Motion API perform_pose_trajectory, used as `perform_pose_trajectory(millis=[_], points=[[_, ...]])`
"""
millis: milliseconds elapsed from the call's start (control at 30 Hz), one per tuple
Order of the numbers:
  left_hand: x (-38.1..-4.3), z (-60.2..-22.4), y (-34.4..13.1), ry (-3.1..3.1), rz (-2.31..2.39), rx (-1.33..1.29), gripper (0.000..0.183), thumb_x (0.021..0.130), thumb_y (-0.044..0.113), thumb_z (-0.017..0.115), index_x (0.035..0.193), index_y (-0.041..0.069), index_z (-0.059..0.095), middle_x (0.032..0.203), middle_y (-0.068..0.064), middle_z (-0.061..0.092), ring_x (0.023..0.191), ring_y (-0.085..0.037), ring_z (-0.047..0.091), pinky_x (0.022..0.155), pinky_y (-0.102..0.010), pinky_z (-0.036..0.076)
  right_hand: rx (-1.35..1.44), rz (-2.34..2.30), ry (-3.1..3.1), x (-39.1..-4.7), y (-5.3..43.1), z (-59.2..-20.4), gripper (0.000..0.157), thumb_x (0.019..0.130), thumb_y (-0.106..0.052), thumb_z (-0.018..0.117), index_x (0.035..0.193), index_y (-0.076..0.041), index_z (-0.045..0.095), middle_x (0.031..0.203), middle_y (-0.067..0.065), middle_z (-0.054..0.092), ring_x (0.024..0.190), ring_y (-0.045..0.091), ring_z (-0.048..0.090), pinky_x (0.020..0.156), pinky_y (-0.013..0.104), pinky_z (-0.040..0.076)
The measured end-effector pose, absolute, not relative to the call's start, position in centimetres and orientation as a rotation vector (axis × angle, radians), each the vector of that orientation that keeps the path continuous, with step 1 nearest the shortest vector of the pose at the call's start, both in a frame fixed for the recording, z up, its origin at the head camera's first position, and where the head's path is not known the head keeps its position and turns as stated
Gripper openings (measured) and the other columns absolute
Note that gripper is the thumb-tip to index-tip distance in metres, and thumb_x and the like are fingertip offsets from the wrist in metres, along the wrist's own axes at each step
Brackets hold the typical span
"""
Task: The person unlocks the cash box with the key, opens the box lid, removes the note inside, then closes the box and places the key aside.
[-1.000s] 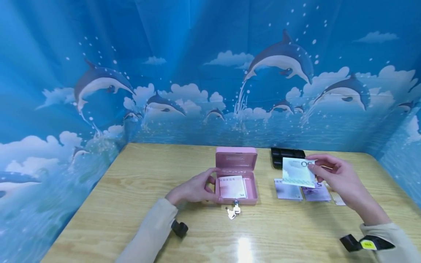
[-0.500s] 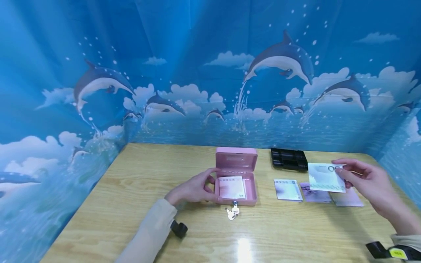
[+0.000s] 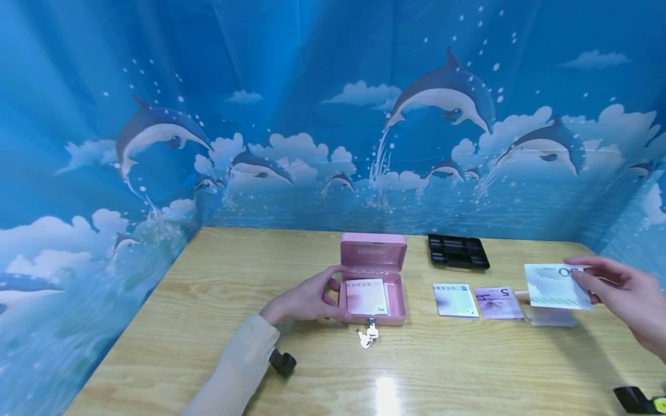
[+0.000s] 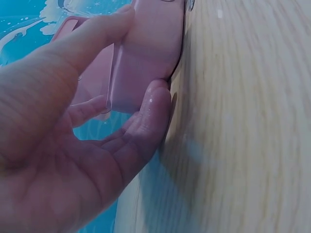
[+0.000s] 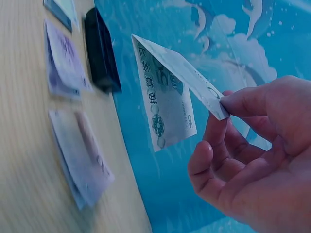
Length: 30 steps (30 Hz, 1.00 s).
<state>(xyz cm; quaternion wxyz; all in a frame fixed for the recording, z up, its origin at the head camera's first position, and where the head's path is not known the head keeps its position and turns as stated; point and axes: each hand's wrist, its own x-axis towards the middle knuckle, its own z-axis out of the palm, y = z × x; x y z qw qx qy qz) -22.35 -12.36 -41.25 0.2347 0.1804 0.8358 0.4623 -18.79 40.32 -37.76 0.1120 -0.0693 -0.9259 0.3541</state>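
Observation:
A pink cash box (image 3: pixel 399 294) stands on the table with its lid raised, and folded banknotes (image 3: pixel 366 296) lie inside. My left hand (image 3: pixel 307 297) grips the box's left side, thumb and fingers spread around its end, as the left wrist view also shows. Well to the right, my right hand (image 3: pixel 626 294) pinches a folded greenish banknote (image 5: pixel 167 92) marked 50 by its edge, thumb against fingers. It hangs above the table, partly covering a pale purple folded banknote (image 3: pixel 551 316). Left of that lie a purple banknote (image 3: pixel 498 303) marked 5 and a bluish one (image 3: pixel 455 300).
Keys (image 3: pixel 368 335) hang from the lock at the box's front. A black compartment tray (image 3: pixel 459 253) sits behind the banknote row, near the table's back edge. A blue dolphin-print curtain (image 3: pixel 291 115) closes off the back and sides.
My right hand has carried the 50 banknote to the right, uncovering the black tray and the purple banknote marked 5. My left hand has stayed at the box.

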Motion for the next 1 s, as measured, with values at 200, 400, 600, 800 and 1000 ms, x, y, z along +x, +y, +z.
perform_pose_trajectory(millis=[200, 400, 600, 800, 1000], points=[[-22.3, -41.4, -12.5, 2.297, 1.273, 0.509, 0.094, 0.085, 0.022, 0.084, 0.161, 0.022, 0.027, 0.133, -0.016, 0.058, 0.097, -0.018, 0.070, 0.081, -0.032, 0.062, -0.149, 1.198, -2.663, -18.6, 42.1, -38.3, 0.048, 0.105, -0.007, 0.052, 0.099, -0.054, 0.056, 0.082, -0.040, 0.052, 0.065, -0.005, 0.053, 0.052, 0.020, 0.049], [-22.2, -41.5, -12.6, 2.299, 1.271, 0.499, 0.089, 0.087, 0.025, 0.082, 0.159, 0.024, 0.029, 0.134, -0.015, 0.058, 0.097, -0.017, 0.069, 0.079, -0.031, 0.061, -0.158, 1.127, -2.673, -18.7, 43.5, -38.8, 0.057, 0.103, -0.002, 0.051, 0.094, -0.058, 0.052, 0.077, -0.039, 0.051, 0.065, -0.009, 0.052, 0.051, 0.020, 0.047], [-22.3, -41.5, -12.6, 2.286, 1.283, 0.485, 0.089, 0.087, 0.024, 0.083, 0.159, 0.025, 0.030, 0.135, -0.015, 0.057, 0.098, -0.018, 0.069, 0.080, -0.031, 0.061, -0.047, 1.069, -2.596, -19.2, 45.6, -40.5, 0.062, 0.099, 0.003, 0.054, 0.093, -0.059, 0.057, 0.076, -0.039, 0.052, 0.064, -0.010, 0.048, 0.048, 0.021, 0.037], [-22.3, -41.1, -12.5, 2.274, 1.296, 0.465, 0.089, 0.087, 0.022, 0.082, 0.159, 0.026, 0.030, 0.137, -0.016, 0.056, 0.099, -0.018, 0.069, 0.080, -0.032, 0.061, 0.158, 1.244, -2.451, -20.5, 49.1, -43.2, 0.060, 0.098, 0.006, 0.056, 0.096, -0.052, 0.069, 0.078, -0.040, 0.062, 0.065, -0.015, 0.055, 0.046, 0.018, 0.038], [-22.2, -40.9, -12.4, 2.270, 1.303, 0.439, 0.091, 0.086, 0.024, 0.084, 0.159, 0.028, 0.030, 0.137, -0.015, 0.056, 0.099, -0.018, 0.069, 0.081, -0.033, 0.061, 0.214, 1.297, -2.432, -20.5, 49.7, -43.3, 0.057, 0.100, 0.004, 0.055, 0.095, -0.051, 0.071, 0.074, -0.035, 0.065, 0.063, -0.014, 0.055, 0.046, 0.016, 0.036]])
